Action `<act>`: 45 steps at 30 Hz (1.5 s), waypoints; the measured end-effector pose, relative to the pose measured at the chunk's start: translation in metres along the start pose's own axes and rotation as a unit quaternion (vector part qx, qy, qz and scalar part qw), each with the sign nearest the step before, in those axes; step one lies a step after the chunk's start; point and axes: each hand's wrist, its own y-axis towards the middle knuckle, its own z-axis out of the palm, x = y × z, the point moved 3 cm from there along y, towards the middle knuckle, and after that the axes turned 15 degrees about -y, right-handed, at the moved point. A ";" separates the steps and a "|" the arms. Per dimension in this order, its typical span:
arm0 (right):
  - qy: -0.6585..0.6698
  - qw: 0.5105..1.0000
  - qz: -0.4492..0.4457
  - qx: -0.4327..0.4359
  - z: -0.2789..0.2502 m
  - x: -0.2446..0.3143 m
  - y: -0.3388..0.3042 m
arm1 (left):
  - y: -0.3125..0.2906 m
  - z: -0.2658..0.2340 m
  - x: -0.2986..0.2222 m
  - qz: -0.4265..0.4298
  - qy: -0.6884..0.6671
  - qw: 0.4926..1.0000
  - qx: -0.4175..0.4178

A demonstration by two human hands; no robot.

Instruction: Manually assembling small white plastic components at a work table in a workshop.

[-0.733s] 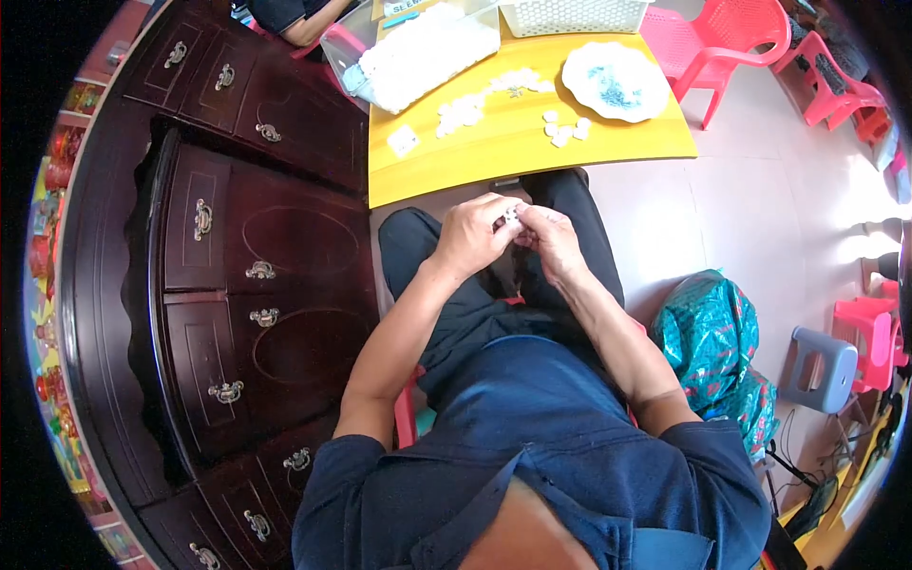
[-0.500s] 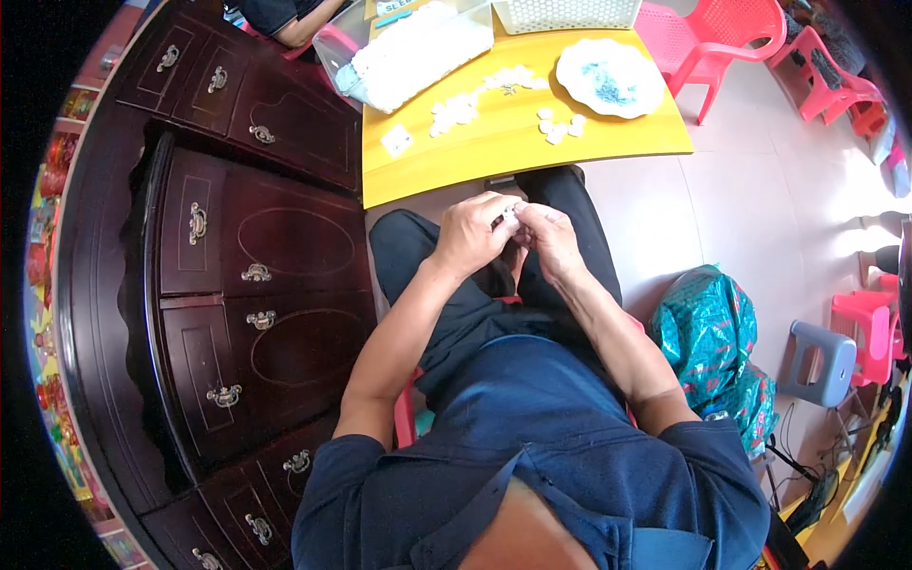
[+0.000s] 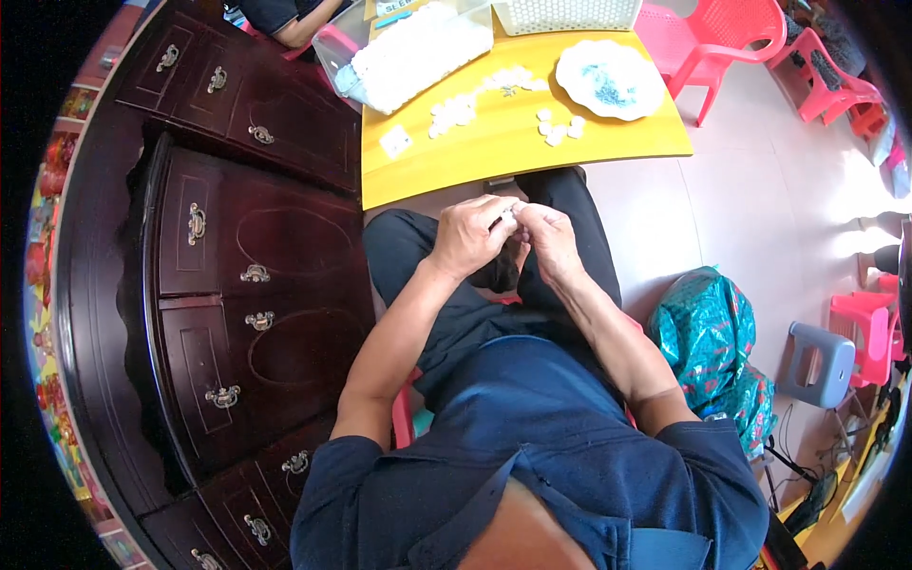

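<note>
Above my lap, just off the table's near edge, my left hand [image 3: 469, 237] and my right hand [image 3: 552, 239] meet at the fingertips. Both are closed in a pinch on a small whitish piece [image 3: 510, 218], mostly hidden by the fingers. On the yellow table [image 3: 608, 142] beyond lie several small white pieces [image 3: 454, 112] in a loose band. Another little group of white pieces [image 3: 555, 132] sits nearer the scalloped white plate [image 3: 573, 68], which holds small blue-grey bits. A few tiny dark bits [image 3: 509, 92] lie beside the band.
A clear tub [image 3: 332, 43] heaped with white pieces and a white perforated basket [image 3: 532, 17] stand at the table's far side. Another person's arm [image 3: 309, 24] shows at top left. Dark wooden cabinets [image 3: 285, 237] line my left; a green plastic bag [image 3: 705, 328] and grey stool [image 3: 819, 366] stand right.
My hands stay together in nearly the same place, with only slight movement at the fingertips. The things on the table have not moved.
</note>
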 end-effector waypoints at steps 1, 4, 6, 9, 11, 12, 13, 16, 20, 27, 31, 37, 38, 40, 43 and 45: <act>0.008 1.000 -0.004 0.008 0.000 0.000 0.000 | 0.000 0.000 0.001 0.003 0.004 1.000 0.004; 0.020 1.000 -0.014 0.013 -0.001 -0.001 0.000 | 0.002 0.001 0.001 0.003 0.003 1.000 0.016; 0.023 0.999 -0.020 0.012 -0.002 -0.002 0.001 | 0.003 0.002 0.000 -0.001 -0.002 1.000 0.014; 0.007 1.000 -0.018 -0.002 -0.002 -0.007 0.002 | 0.003 0.004 0.002 -0.015 -0.010 1.000 0.013; -0.002 0.999 -0.025 -0.022 -0.003 -0.011 0.003 | 0.002 0.005 0.002 -0.023 -0.012 1.000 0.016; -0.001 0.999 -0.026 -0.022 -0.003 -0.012 0.003 | 0.001 0.004 -0.002 -0.039 -0.024 0.999 0.005; 0.003 0.999 -0.025 -0.025 -0.003 -0.013 0.004 | 0.001 0.003 -0.004 -0.055 -0.036 0.998 -0.006; 0.018 0.999 -0.029 -0.032 0.001 -0.011 0.004 | -0.001 -0.001 -0.003 -0.089 -0.047 0.995 -0.005; 0.002 0.999 -0.036 -0.031 -0.003 -0.017 0.009 | 0.004 -0.002 -0.002 -0.087 -0.049 0.995 0.006; 0.036 0.997 0.054 -0.046 -0.008 -0.011 0.008 | 0.023 -0.007 0.020 -0.073 -0.007 0.996 -0.059; 0.067 0.994 0.067 -0.049 -0.020 -0.020 0.014 | 0.055 0.004 0.052 -0.097 0.026 0.993 -0.058; 0.065 0.992 0.084 -0.061 -0.026 -0.024 0.018 | 0.098 0.033 0.078 -0.095 0.067 0.993 -0.031; 0.067 0.992 0.089 -0.063 -0.027 -0.025 0.019 | 0.104 0.037 0.078 -0.082 0.067 0.994 -0.017; 0.079 0.990 0.097 -0.058 -0.026 -0.025 0.018 | 0.111 0.041 0.084 -0.069 0.065 0.995 -0.001; 0.076 0.989 0.115 -0.047 -0.022 -0.023 0.017 | 0.118 0.036 0.103 -0.065 0.022 0.997 -0.025; 0.077 0.988 0.123 -0.045 -0.019 -0.020 0.016 | 0.119 0.027 0.115 -0.068 0.101 0.990 -0.073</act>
